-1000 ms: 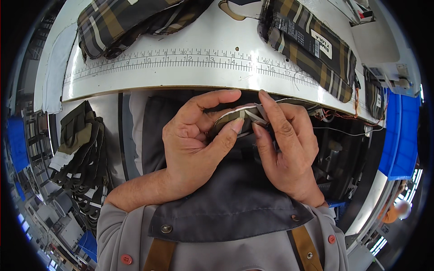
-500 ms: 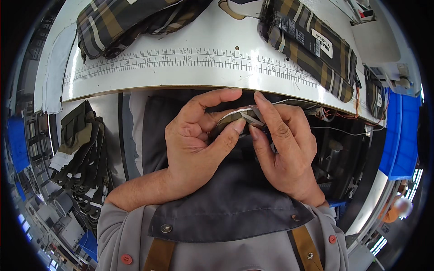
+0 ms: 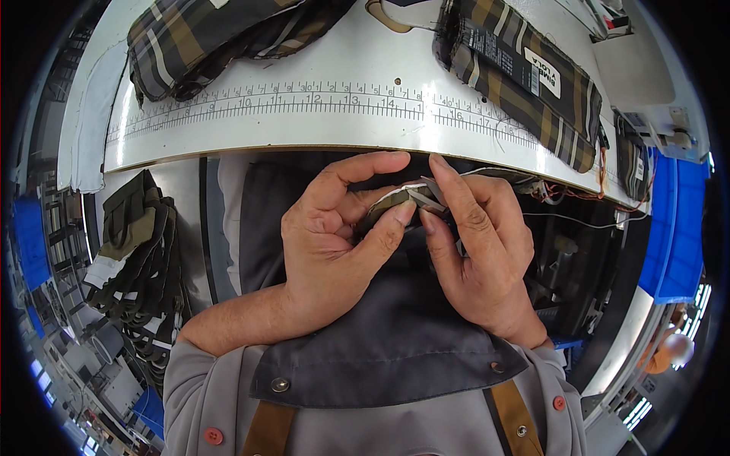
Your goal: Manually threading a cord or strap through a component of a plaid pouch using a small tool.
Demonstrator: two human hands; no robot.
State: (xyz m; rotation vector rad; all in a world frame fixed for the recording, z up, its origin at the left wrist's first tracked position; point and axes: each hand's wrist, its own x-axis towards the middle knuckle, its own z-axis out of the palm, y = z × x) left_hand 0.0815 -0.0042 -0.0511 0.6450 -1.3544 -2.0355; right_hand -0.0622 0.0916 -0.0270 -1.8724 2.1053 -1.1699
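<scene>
My left hand (image 3: 334,228) pinches a piece of plaid fabric (image 3: 391,201) between thumb and fingers, just off the table's near edge. A white strip runs along the top edge of this cloth, and much of the rest is hidden by my palm. Across from it, my right hand (image 3: 483,239) is closed on thread snips (image 3: 430,194). Their two grey blades point left and reach the cloth beside my left thumb tip. The handle is mostly covered by my right fingers.
On the white table (image 3: 289,137) with printed ruler marks lie folded plaid cloth (image 3: 198,45) and a labelled plaid bundle (image 3: 532,83). Dark fabric pieces (image 3: 137,251) hang at the left. Wires (image 3: 559,191) run under the table's right edge, near a blue panel (image 3: 669,228).
My left hand and the cloth have shifted very slightly to the right. The right hand and the snips stay almost in place.
</scene>
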